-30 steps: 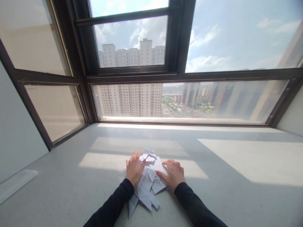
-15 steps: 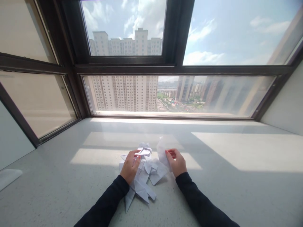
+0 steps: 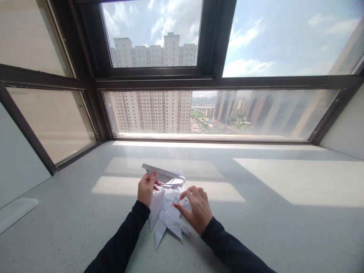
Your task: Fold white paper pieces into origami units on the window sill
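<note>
My left hand pinches a folded sheet of white paper, which is raised and tilted over the far side of a pile. The pile is made of several folded white paper pieces, overlapping and pointed like origami. Over the pile's right part hovers my right hand, its thumb and forefinger apart with nothing seen between them. That hand hides some of the pile's right edge.
The pile lies on a pale speckled stone sill striped with sunlight. Dark window frames rise behind it. A white, flat-looking object lies at the left edge.
My left hand has moved left and now lifts a folded paper. My right hand has let go of the thin paper it held and come left over the pile. The view has shifted slightly.
</note>
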Motion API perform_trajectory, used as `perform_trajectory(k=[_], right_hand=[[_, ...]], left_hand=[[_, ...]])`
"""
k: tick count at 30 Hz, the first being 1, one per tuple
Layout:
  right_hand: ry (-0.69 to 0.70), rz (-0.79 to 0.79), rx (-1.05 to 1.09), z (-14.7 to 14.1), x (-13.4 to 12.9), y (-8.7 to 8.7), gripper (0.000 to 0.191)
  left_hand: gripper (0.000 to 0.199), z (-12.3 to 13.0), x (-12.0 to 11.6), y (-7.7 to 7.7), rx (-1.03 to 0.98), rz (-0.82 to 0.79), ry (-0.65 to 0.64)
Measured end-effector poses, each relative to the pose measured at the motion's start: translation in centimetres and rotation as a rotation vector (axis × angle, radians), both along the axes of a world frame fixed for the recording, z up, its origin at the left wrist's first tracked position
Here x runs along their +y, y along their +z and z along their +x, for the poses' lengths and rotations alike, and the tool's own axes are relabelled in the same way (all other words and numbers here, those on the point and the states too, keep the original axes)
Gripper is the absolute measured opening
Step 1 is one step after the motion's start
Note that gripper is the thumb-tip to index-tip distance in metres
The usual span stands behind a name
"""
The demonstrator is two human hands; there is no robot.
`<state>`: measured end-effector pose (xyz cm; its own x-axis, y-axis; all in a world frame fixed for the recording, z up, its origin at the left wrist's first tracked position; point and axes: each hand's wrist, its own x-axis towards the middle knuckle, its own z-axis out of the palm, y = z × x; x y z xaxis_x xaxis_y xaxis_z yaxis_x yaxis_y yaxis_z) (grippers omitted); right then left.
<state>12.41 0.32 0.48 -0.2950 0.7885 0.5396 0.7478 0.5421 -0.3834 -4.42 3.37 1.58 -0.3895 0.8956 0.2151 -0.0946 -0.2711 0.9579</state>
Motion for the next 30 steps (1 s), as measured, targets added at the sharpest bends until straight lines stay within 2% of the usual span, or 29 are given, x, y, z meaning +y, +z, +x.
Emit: perform_trajectory(k=[3, 6, 9, 14, 17, 19, 21, 24, 28, 30], right_hand=[[0.011, -0.078, -0.18, -0.3, -0.4, -0.1, 0.03], [0.131, -0.171, -0.27, -0.3, -0.5, -0.2, 0.032], [0.224, -0.226, -0.264, 0.0, -0.2, -0.1, 0.027], [0.207, -0.249, -0.207, 0.4, 0.1, 0.0, 0.015], [0.172, -0.242, -0.257, 0.2, -0.2, -0.3, 0.033], [0.191, -0.256, -0.287, 0.0, -0.5, -0.6, 0.048], [0.224, -0.289, -0.293, -0.3, -0.8, -0.8, 0.053], [0.244, -0.356, -0.229, -0.5, -1.0, -0.7, 0.043], [0.283, -0.461, 0.009, 0.0, -0.3, -0.3, 0.021], [0.269, -0.46, 0.131, 0.5, 0.3, -0.1, 0.02]], left_hand=[[0.03, -0.9, 0.6, -0.4, -0.107, -0.006, 0.039], [0.029, -0.6, 0.5, -0.6, -0.147, -0.028, -0.002], [0.029, 0.1, 0.2, -0.7, -0.132, -0.059, -0.077], [0.026, 0.7, 0.2, -1.4, -0.151, -0.095, -0.135], [0.023, 0.7, 0.4, -2.0, -0.185, -0.123, -0.112], [0.02, 0.7, 0.5, -2.2, -0.207, -0.134, -0.09], [0.017, 0.7, 0.6, -2.3, -0.217, -0.139, -0.08], [0.016, 0.7, 0.6, -2.2, -0.214, -0.145, -0.08], [0.019, 0.6, 0.4, -1.8, -0.192, -0.15, -0.08], [0.02, 0.6, 0.4, -1.7, -0.172, -0.156, -0.074]])
